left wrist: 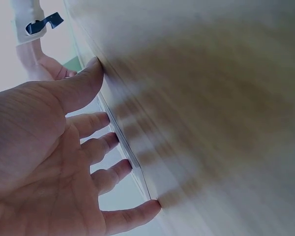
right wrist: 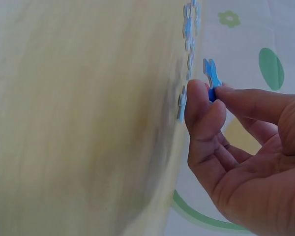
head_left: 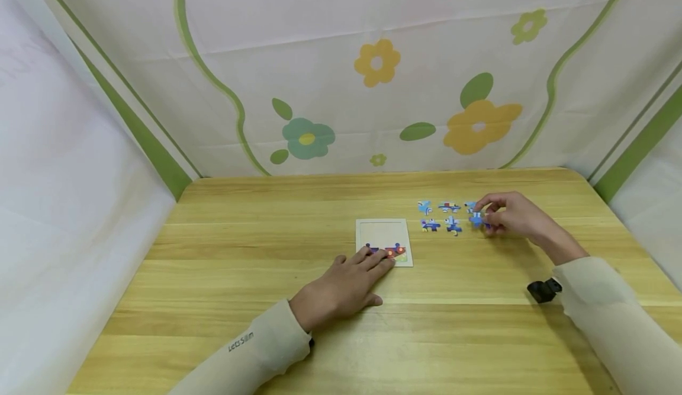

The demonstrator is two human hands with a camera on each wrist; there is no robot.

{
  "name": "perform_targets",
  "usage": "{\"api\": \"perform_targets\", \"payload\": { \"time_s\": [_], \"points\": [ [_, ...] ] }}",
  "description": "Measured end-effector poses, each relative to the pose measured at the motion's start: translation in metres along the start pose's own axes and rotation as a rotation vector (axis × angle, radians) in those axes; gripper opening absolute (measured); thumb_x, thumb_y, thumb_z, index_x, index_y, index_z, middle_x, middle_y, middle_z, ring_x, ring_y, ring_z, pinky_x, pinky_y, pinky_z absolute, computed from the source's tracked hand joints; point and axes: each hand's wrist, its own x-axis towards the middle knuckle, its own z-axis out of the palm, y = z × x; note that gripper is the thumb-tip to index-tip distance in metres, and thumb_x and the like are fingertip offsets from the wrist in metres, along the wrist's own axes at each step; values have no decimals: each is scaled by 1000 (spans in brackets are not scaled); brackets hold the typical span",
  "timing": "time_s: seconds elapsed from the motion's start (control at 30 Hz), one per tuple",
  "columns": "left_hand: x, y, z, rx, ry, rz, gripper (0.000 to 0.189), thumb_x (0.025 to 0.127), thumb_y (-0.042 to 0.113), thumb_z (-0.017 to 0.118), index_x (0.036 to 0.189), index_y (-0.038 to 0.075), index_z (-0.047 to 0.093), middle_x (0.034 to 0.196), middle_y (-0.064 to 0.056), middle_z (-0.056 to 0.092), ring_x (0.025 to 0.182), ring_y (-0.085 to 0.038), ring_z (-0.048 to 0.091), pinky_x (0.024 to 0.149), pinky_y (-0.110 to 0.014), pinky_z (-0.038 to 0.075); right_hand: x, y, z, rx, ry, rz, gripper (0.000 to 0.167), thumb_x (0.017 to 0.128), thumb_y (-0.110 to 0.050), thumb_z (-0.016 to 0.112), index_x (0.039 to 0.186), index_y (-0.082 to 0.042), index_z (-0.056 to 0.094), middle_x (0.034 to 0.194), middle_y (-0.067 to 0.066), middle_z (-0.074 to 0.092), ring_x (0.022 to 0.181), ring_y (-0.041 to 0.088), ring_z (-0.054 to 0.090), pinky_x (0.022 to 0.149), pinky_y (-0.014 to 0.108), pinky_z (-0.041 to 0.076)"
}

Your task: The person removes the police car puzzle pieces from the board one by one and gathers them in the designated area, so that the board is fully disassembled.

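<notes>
A square white puzzle tray (head_left: 383, 229) lies on the table, with red, purple and green puzzle pieces (head_left: 395, 253) fitted along its near side. My left hand (head_left: 346, 285) rests on the tray's near edge with fingers spread, partly covering those pieces; its fingertips touch down in the left wrist view. Between thumb and fingers, my right hand (head_left: 508, 214) pinches a blue puzzle piece (right wrist: 213, 81), held just above the table to the right of the tray. Several loose blue puzzle pieces (head_left: 430, 225) lie beside that hand in two rows.
The wooden table (head_left: 240, 235) runs back to a white cloth wall (head_left: 319, 75) printed with flowers. A black wrist camera (head_left: 543, 291) sticks out from the right sleeve. White cloth also hangs at the left and right sides.
</notes>
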Motion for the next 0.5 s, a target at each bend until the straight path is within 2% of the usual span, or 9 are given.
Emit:
{"api": "perform_targets", "payload": {
  "time_s": [0.27,0.5],
  "points": [
    [0,0,0,15,-3,-4,73,106,48,55,169,28,24,177,7,16,163,-26,21,120,-59,39,6,2,4,-15,-36,30,27,103,1,53,127,8,63,94,13,62,74,20,67,60,33,56],
    [1,0,1,25,3,-4,73,106,49,55,169,28,24,177,7,17,163,-26,22,120,-58,39,10,5,7,-57,-55,35,27,103,1,56,127,12,63,83,10,65,66,18,61,56,32,52]
  ]
}}
